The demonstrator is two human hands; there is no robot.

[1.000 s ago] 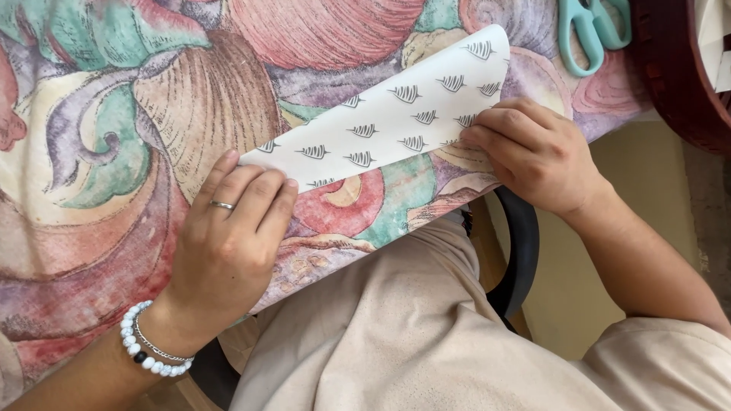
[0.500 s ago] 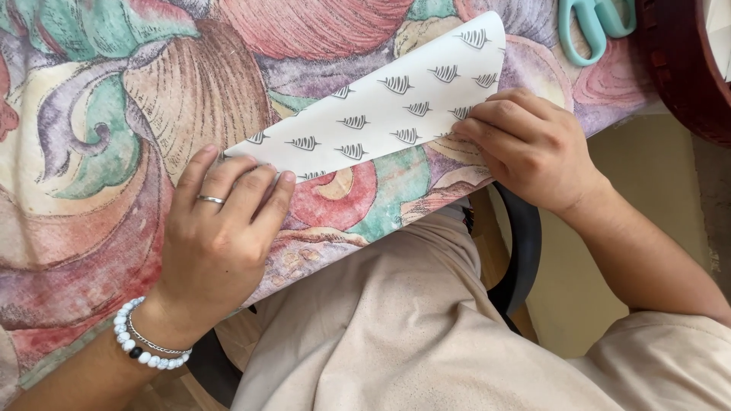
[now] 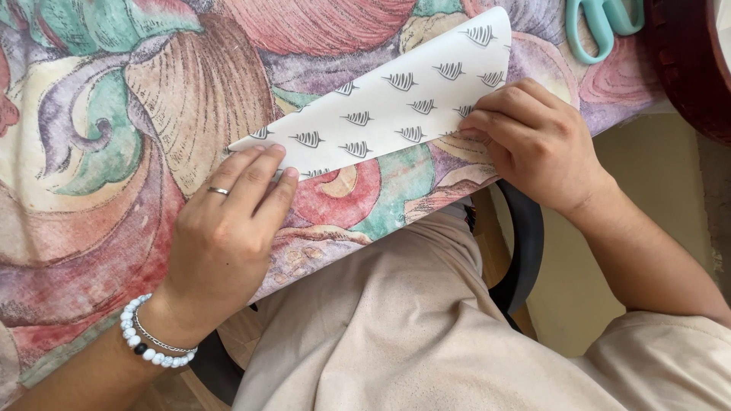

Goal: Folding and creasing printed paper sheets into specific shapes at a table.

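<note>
A folded white paper sheet [image 3: 396, 106] printed with small grey leaf shapes lies slanted on a colourful patterned tablecloth [image 3: 152, 99]. My left hand [image 3: 225, 228], with a ring and a white bead bracelet, lies flat with its fingertips pressing the sheet's lower left end. My right hand [image 3: 533, 144] has its fingers bent down on the sheet's lower right edge, pressing it against the cloth. Neither hand lifts the paper off the table.
Teal-handled scissors [image 3: 601, 27] lie at the top right on the cloth. A dark red round object [image 3: 693, 61] sits at the far right. The table edge runs diagonally above my lap, and a black chair edge [image 3: 525, 251] shows beside my leg.
Both hands have slid a little along the sheet's lower edge, the left fingers flattening toward its left end. The paper stays in the same place.
</note>
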